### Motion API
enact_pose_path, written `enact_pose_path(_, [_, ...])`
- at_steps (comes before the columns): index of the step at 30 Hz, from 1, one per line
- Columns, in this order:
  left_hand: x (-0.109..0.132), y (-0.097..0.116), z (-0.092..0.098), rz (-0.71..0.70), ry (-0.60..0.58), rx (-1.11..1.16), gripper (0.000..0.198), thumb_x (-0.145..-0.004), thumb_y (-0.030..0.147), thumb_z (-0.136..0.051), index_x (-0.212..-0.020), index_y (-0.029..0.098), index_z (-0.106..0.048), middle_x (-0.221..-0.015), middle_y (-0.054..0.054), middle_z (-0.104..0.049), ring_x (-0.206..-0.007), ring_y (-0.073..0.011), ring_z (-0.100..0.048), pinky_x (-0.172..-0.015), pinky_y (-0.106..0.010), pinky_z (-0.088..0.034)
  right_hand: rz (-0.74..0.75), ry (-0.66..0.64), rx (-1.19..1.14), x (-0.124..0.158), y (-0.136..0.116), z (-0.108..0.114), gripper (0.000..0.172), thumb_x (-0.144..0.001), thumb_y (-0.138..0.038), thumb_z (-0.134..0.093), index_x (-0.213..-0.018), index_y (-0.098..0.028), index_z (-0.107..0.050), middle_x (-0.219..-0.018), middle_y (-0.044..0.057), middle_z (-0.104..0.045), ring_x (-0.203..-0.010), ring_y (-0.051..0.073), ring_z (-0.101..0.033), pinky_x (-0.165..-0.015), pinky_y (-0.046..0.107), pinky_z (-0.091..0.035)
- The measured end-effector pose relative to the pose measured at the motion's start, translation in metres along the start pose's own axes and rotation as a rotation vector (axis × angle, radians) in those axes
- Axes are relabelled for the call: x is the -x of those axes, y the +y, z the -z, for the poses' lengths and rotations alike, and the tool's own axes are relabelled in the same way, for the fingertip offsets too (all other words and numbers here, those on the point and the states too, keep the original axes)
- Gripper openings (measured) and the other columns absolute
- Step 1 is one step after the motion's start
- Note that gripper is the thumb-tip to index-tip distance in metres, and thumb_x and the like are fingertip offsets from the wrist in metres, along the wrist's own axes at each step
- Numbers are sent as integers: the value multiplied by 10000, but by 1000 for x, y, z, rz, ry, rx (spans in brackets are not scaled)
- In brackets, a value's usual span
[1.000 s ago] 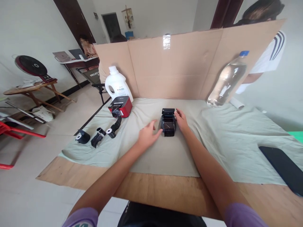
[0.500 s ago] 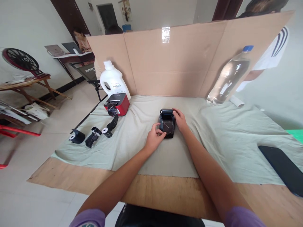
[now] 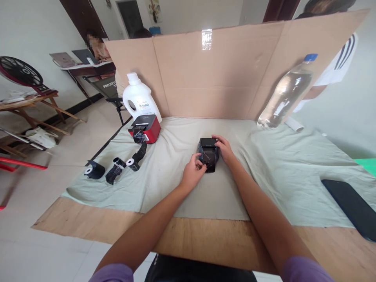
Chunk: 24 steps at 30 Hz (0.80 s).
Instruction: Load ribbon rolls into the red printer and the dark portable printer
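Note:
A small black printer [image 3: 208, 143] stands on the cloth between my hands, its lid lowered over the body. Out of its front hangs a black paper strip with pale marbled lines [image 3: 209, 157]. My left hand [image 3: 194, 169] is at the printer's lower left, thumb and fingers pinching the strip's edge. At the upper right, my right hand [image 3: 223, 148] curls its fingers around the lid's edge and the side of the body. Left of them, a red and black printer [image 3: 152, 128] has a similar strip out of its front. Its fingertips' exact contact is partly hidden.
Several black paper rolls [image 3: 95, 170] lie at the left. A white jug [image 3: 139, 96] and a water bottle [image 3: 286, 96] stand before the cardboard screen [image 3: 211, 78]. A phone [image 3: 349, 205] lies at the right, and a white tube [image 3: 294, 124] near the bottle. People sit beyond the screen.
The black printer's lid, raised before, has come down over the body, with my right hand at its edge. My left hand has stayed nearly in place at the paper strip.

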<state>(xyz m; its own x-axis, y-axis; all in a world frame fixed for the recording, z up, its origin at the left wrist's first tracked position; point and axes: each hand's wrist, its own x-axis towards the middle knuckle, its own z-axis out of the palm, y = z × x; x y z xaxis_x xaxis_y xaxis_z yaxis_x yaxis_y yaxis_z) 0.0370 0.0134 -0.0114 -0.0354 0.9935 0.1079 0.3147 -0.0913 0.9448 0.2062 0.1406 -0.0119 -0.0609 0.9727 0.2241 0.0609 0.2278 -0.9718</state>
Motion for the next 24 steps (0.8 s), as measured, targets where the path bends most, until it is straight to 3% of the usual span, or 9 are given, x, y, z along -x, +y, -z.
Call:
enact_pose_path(6, [1, 3, 0, 4, -8, -7, 450, -831, 220, -611, -1267, 219, -499, -732, 69, -565, -606, -101, -513, -640, -231, -397, -33, -15, 61, -2, -1, -2, 492, -630, -343, -599, -1105, -246, -683, -1193, 60, -651, -1080, 256, -561, -1068, 446, -410])
enact_pose_path(15, [2, 10, 2, 78, -24, -31, 453, -833, 207, -614, -1270, 235, -498, -765, 59, -588, -624, -105, -529, -648, -237, -398, -176, -126, -63, -2, -11, 1, 610, -616, -307, -670, -1220, -259, -602, -1256, 63, -597, -1217, 258, -535, -1115, 423, -365])
enact_pose_path(24, [1, 10, 2, 105, -23, -18, 463, -826, 195, -621, -1273, 245, -508, -783, 45, -624, -663, -120, -579, -667, -250, -419, -169, -120, -50, 7, -15, -7, 528, -654, -275, -616, -1181, -253, -603, -1052, 29, -640, -983, 226, -581, -889, 366, -489])
